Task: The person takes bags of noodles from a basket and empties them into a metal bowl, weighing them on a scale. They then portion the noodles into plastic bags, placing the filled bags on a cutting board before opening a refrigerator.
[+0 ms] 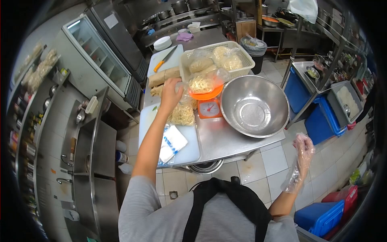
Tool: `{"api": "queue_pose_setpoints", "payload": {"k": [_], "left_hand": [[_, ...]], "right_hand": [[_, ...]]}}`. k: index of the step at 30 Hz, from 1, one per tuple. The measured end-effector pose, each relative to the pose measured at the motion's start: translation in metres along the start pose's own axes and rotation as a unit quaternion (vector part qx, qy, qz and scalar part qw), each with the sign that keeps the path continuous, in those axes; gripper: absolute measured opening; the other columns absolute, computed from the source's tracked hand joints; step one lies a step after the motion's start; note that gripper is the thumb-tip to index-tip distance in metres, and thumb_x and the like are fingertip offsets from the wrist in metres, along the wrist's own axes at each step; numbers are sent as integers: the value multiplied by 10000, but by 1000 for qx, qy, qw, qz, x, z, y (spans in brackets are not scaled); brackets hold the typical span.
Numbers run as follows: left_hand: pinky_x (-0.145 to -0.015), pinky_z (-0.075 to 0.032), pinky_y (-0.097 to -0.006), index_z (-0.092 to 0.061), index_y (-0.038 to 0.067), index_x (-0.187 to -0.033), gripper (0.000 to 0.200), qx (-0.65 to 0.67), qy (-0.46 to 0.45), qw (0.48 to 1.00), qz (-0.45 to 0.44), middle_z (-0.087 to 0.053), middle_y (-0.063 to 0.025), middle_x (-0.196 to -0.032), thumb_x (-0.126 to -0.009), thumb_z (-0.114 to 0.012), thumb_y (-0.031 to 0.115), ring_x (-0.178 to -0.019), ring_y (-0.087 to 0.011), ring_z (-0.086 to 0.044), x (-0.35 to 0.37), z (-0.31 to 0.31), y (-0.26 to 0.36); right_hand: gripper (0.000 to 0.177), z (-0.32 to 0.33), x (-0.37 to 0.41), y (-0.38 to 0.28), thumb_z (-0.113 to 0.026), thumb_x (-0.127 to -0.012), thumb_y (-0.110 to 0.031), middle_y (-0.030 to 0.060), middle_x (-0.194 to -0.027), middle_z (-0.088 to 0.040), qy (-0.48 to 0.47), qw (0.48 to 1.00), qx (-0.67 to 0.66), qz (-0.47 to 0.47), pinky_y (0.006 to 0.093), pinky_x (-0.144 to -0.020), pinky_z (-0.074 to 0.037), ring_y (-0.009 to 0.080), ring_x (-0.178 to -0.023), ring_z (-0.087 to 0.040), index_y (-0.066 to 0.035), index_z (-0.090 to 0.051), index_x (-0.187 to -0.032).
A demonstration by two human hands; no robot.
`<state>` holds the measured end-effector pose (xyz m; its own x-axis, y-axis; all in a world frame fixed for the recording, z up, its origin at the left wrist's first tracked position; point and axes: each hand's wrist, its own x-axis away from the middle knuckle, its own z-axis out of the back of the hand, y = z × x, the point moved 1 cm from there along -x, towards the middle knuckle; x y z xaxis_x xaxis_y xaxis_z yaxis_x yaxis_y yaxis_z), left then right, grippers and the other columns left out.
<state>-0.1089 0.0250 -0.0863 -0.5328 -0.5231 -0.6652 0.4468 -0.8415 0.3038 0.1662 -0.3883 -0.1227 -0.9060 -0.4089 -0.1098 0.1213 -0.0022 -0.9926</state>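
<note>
My bare left hand (171,93) reaches over the table, its fingers closed around the edge of a clear bag of noodles (201,84) that rests on the orange scale's tray (207,95). Below the tray, the scale's dial (210,108) faces me. More noodles (182,114) lie beside the scale, under my forearm side. My right hand (304,144), in a clear plastic glove, hangs in the air right of the table, fingers curled; whether it holds anything is too small to tell. A large steel bowl (255,105) sits right of the scale.
A cream basket (244,54) of bagged noodles stands behind the scale. An orange-handled knife (165,59) lies on the back cutting board (155,60). White packets (173,142) rest on the front board (191,151). Blue bins (324,121) stand at the right.
</note>
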Motion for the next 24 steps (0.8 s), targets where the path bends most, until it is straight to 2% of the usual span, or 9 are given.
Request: {"api": "queue_pose_setpoints", "payload": {"k": [7,11,12,17,19,20,22,23,24], "left_hand": [[-825,-419,-402,-549,69,-1059,383,-201,-118,962,-143,-506,-109,-1125,-694,-622,158,-1038,-290,-478,-140,-70,-8],[-858,-397,-423,-516,87,-1126,524,-300,-198,915,-184,-451,-98,-1208,-644,-681,210,-1162,-279,-408,-171,-116,-28],[-908,-363,-472,-407,105,-1248,735,-282,-245,908,-190,-402,-103,-1283,-608,-730,265,-1224,-289,-351,-180,-136,-47],[-976,-249,-571,-91,160,-1384,1106,-282,-289,893,-198,-337,-74,-1363,-544,-783,354,-1262,-303,-296,-194,-195,-79],[-960,-259,-554,-305,128,-1327,867,-337,-335,873,-113,-506,-88,-1205,-607,-747,322,-1166,-301,-418,-196,-208,-88],[-960,-259,-554,-305,128,-1327,867,-332,-335,875,-113,-506,-88,-1205,-607,-747,322,-1166,-301,-418,-202,-216,-99],[-805,-377,-464,-569,67,-1060,433,-238,-405,871,-142,-621,-97,-923,-682,-695,236,-925,-261,-557,-217,-229,-124],[-805,-377,-464,-569,67,-1060,433,-237,-406,870,-146,-621,-97,-923,-682,-695,236,-925,-261,-557,-220,-228,-126],[-718,-381,-407,-585,46,-914,258,-121,-369,910,-147,-603,-78,-807,-717,-660,194,-799,-221,-545,-221,-221,-121]], "right_hand": [[216,67,-32,67,-628,-791,-219,48,-781,-561,57,997,-36,-40,259,-659,-461,125,-706,-546,-17,-592,-859],[232,45,-54,54,-635,-778,-208,55,-811,-552,59,992,-54,-93,272,-682,-450,145,-733,-542,-4,-589,-878],[232,40,-64,56,-635,-778,-208,55,-811,-552,62,992,-56,-97,272,-682,-450,145,-733,-542,-4,-589,-878],[383,-35,-120,27,-661,-731,-276,108,-931,-586,-103,990,94,-16,341,-786,-432,215,-863,-544,-15,-589,-1002],[428,-81,-152,8,-652,-723,-327,115,-966,-584,-169,971,162,47,365,-807,-430,235,-892,-547,-47,-585,-1040],[447,-105,-172,-3,-644,-723,-354,113,-974,-582,-200,950,223,88,374,-808,-432,244,-897,-551,-62,-582,-1056],[481,-163,-217,-5,-631,-723,-378,122,-977,-576,-271,922,243,131,389,-812,-431,257,-923,-544,-51,-571,-1070],[508,-195,-233,-13,-626,-724,-365,150,-1035,-566,-312,912,243,107,404,-841,-423,269,-986,-527,-28,-549,-1097],[543,-227,-246,-11,-632,-720,-332,180,-1128,-534,-345,913,172,136,396,-909,-389,282,-1074,-492,-6,-514,-1138]]}}
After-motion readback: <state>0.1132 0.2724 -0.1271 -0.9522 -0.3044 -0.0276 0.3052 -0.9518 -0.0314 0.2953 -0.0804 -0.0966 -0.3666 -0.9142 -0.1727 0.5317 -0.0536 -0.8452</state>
